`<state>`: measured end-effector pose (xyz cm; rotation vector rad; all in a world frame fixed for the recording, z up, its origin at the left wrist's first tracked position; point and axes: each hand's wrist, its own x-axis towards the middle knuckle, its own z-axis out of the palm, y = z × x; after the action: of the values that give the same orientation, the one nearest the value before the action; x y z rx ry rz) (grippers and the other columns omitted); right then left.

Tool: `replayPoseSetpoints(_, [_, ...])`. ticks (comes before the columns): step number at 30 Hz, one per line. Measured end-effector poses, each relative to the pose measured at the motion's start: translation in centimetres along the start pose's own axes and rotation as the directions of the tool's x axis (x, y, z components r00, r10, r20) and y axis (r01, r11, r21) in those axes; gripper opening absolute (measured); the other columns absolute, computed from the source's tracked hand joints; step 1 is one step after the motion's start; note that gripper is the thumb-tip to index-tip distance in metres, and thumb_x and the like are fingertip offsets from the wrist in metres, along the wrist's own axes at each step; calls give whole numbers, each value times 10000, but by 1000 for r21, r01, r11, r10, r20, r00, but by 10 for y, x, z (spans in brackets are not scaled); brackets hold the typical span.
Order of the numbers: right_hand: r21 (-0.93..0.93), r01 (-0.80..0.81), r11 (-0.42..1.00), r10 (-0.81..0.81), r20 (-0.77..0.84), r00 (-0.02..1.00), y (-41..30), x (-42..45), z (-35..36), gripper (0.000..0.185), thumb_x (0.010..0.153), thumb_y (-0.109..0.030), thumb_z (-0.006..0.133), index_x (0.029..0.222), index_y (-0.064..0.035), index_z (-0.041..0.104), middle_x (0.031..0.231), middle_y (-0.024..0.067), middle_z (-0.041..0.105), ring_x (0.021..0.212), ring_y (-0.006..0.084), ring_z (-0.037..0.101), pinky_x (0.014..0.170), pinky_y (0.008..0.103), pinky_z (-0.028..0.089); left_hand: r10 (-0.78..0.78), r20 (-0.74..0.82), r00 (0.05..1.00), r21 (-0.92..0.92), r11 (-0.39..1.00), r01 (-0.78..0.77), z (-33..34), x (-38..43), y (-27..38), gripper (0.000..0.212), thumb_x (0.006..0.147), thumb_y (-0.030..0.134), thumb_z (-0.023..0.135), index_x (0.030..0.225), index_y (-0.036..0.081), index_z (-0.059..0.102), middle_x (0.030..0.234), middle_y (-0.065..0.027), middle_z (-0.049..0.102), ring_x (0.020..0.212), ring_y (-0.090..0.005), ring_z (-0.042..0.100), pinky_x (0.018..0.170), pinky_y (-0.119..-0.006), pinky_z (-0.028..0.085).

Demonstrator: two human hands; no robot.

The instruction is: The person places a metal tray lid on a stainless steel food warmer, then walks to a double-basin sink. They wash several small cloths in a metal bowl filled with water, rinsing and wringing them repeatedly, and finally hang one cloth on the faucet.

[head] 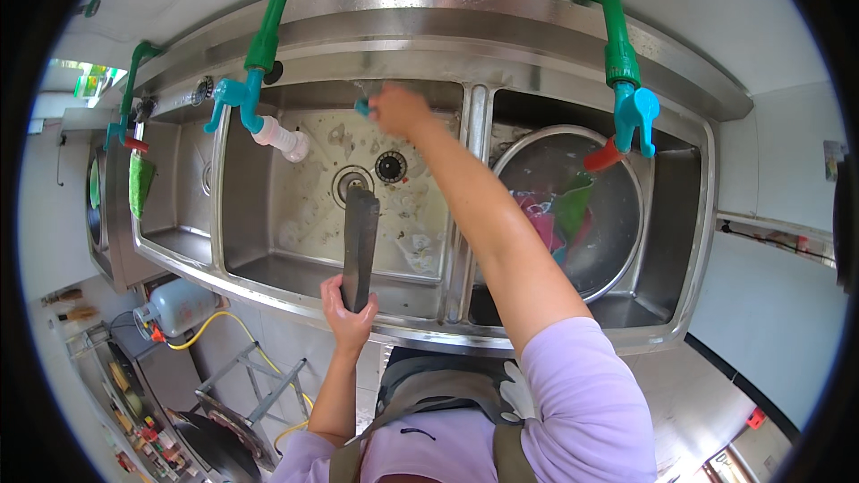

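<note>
My left hand [350, 322] grips the near end of a long dark grey rectangular bar [360, 241], perhaps a whetstone. It slants over the middle sink basin [295, 228], its far end over the drain [350, 179]. Up by the basin's back wall, my right hand [402, 111] is blurred, fingers closed around a small teal object [363, 107] that I cannot identify. Beside the drain sits a black strainer [390, 167]. Food scraps and wet stains spot the basin floor.
A round metal tub [617, 248] in the right basin holds water, with green [572, 208] and pink [535, 211] cloths. Blue taps [249, 104] [625, 114] hang from green pipes. A green cloth [140, 182] drapes the left rim. Lower left are a gas cylinder [178, 306] and metal stand [258, 376].
</note>
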<state>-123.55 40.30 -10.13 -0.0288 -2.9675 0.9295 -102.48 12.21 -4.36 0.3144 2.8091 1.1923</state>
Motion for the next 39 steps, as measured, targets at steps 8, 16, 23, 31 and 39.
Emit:
replayPoseSetpoints(8, [611,-103,785,405,-380,832,4,-154,-59,210,779,-209,671,849,-34,582,725,63,565,678,101,511,637,259,443,299,80,951,137,942,-308,5,82,21,510,558,130,677,1002,-21,476,951,-192,478,890,-376,469,800,-428,405])
replayPoseSetpoints(16, [655,-578,486,871,-305,386,131,-371,-90,397,857,-301,596,1148,-35,551,963,91,586,869,146,543,753,274,442,712,118,692,232,658,-717,111,215,110,513,557,142,707,1000,-27,509,983,-190,488,953,-365,467,839,-434,400])
replayPoseSetpoints(23, [426,-816,392,920,-175,351,206,-438,-7,382,770,-165,608,1131,-52,559,974,184,581,926,288,557,844,353,425,713,256,652,251,602,-758,213,253,182,570,566,211,769,1025,-15,519,1019,-184,489,976,-354,470,851,-429,400])
replayPoseSetpoints(31, [249,-292,923,373,-759,533,184,-333,-158,281,773,-246,684,937,-30,611,875,104,605,833,255,587,745,336,460,632,102,768,348,701,-623,251,273,125,925,563,445,798,1261,1,386,1256,-252,395,1169,-399,385,953,-445,345])
replayPoseSetpoints(39, [-398,-527,751,94,-726,681,339,-299,-285,266,823,-234,578,1075,-149,589,1097,91,570,979,319,544,815,422,450,331,30,943,331,887,-322,253,215,109,937,625,502,739,1292,-8,322,1278,-255,377,1179,-425,359,923,-520,334])
